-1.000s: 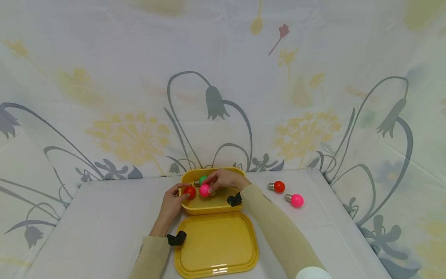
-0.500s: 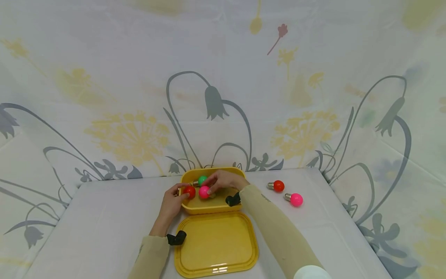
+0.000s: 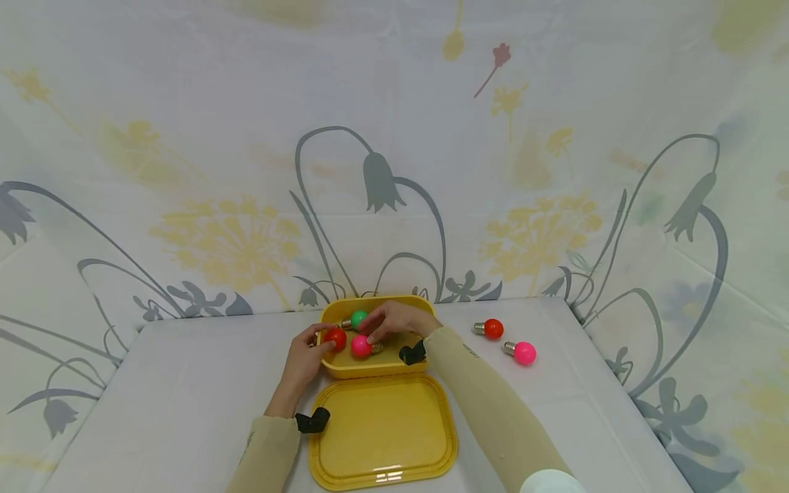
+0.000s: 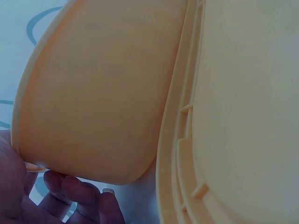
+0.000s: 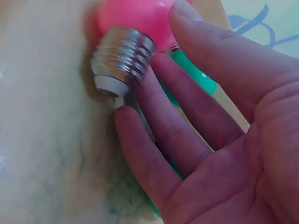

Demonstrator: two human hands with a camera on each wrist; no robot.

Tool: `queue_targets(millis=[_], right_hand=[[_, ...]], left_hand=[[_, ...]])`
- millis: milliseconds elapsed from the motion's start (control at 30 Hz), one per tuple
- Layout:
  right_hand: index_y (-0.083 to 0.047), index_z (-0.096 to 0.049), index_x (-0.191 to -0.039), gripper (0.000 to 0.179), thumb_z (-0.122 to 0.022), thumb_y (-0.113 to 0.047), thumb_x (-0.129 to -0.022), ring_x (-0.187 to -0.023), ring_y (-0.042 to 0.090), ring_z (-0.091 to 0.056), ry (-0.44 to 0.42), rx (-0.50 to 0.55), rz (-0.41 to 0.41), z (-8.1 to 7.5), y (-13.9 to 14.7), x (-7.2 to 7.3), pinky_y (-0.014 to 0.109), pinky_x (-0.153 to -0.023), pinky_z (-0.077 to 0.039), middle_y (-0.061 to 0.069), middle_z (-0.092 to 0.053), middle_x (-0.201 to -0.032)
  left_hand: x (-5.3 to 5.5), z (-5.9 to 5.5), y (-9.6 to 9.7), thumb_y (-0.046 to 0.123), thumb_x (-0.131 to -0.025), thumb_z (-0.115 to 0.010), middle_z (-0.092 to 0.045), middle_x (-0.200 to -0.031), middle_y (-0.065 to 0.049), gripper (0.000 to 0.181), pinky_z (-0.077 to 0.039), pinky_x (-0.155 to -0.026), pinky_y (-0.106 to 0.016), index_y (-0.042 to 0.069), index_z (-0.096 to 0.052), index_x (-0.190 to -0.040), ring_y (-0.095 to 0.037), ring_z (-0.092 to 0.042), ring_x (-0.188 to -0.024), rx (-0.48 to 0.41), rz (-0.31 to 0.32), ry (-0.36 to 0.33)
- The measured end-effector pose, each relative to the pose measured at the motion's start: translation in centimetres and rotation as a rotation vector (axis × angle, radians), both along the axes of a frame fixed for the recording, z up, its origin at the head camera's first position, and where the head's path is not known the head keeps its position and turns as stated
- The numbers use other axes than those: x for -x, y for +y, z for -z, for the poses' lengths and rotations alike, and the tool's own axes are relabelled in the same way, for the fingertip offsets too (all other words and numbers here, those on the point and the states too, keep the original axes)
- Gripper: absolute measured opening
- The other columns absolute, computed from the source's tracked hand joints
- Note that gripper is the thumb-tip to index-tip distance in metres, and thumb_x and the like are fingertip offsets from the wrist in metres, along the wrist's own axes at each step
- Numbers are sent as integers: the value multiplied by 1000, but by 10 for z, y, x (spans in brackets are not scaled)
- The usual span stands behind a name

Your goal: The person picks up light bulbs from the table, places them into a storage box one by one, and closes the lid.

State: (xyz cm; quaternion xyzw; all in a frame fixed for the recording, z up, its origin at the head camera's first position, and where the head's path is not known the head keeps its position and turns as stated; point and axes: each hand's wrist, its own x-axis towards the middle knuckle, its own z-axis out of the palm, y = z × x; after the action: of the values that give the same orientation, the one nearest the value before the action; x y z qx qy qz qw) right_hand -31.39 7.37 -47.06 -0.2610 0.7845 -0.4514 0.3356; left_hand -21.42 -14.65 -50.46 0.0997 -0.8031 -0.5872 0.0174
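Note:
My left hand (image 3: 305, 356) grips the left wall of the yellow plastic box (image 3: 376, 370), its thumb and index over the rim beside a red light bulb (image 3: 335, 338). In the left wrist view its other fingers (image 4: 79, 189) curl against the outer wall. Inside the box, my right hand (image 3: 394, 320) is at a pink light bulb (image 3: 361, 346), which lies with its screw base (image 5: 124, 58) to the right. The thumb tip is at the pink globe, and the fingers extend alongside the base. A green light bulb (image 3: 359, 320) lies behind, partly covered by the right hand.
A yellow lid (image 3: 382, 435) lies flat in front of the box. To the right on the white tablecloth (image 3: 555, 411) are another red bulb (image 3: 494, 329) and another pink bulb (image 3: 524, 353). A patterned curtain (image 3: 401, 239) hangs behind the table.
The pink bulb in the box has dropped slightly, its screw base now showing, and the right fingers have loosened from it. The left hand has stayed at the box wall.

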Motion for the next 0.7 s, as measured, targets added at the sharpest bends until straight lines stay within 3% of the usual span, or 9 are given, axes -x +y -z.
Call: queue_targets(millis=[300, 700], right_hand=[[2, -67, -124, 38, -73, -2, -87, -99, 16, -67, -9, 19, -24, -1, 0, -2, 29, -89, -52, 14, -70, -116], [-1, -67, -126, 38, -73, -5, -88, -105, 16, -66, 30, 8, -5, -4, 0, -2, 30, -95, -49, 7, -70, -117]], left_hand=[[0, 1, 0, 6, -91, -66, -43, -86, -7, 30, -34, -67, -29, 9, -68, -121, -23, -41, -87, 1, -4, 1], [-1, 0, 1, 6, -92, -66, -46, -89, -8, 29, -35, -70, -30, 9, -69, -121, -24, -42, -90, -9, -10, 2]])
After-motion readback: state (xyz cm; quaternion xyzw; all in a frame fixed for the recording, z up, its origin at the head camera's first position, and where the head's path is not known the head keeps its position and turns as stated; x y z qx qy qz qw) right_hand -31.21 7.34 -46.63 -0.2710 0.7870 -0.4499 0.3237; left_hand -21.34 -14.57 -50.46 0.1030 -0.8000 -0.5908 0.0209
